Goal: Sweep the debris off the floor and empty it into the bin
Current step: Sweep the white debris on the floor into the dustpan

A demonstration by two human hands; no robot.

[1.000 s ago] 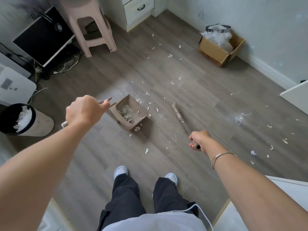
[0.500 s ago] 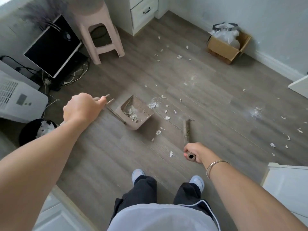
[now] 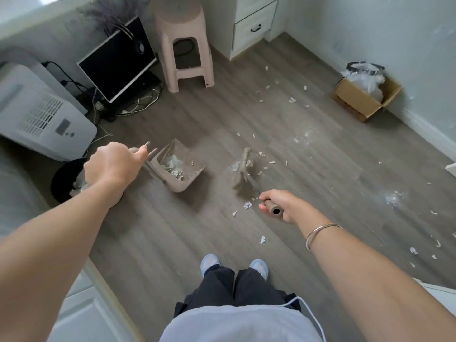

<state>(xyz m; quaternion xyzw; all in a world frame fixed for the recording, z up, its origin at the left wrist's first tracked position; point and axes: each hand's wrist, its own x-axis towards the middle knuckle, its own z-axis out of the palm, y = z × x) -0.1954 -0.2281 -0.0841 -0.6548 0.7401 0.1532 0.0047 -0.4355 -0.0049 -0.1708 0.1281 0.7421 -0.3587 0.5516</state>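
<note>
Beige dustpan handle (image 3: 148, 156) gripped by left hand (image 3: 112, 166); right hand (image 3: 281, 204) fingers clench broom (image 3: 246, 171).

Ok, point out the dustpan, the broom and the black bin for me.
dustpan (image 3: 183, 180): head view, on its front floor panel.
broom (image 3: 243, 169): head view, on the blurred brush head.
black bin (image 3: 64, 178): head view, on its dark rim, left of the left forearm.
</note>
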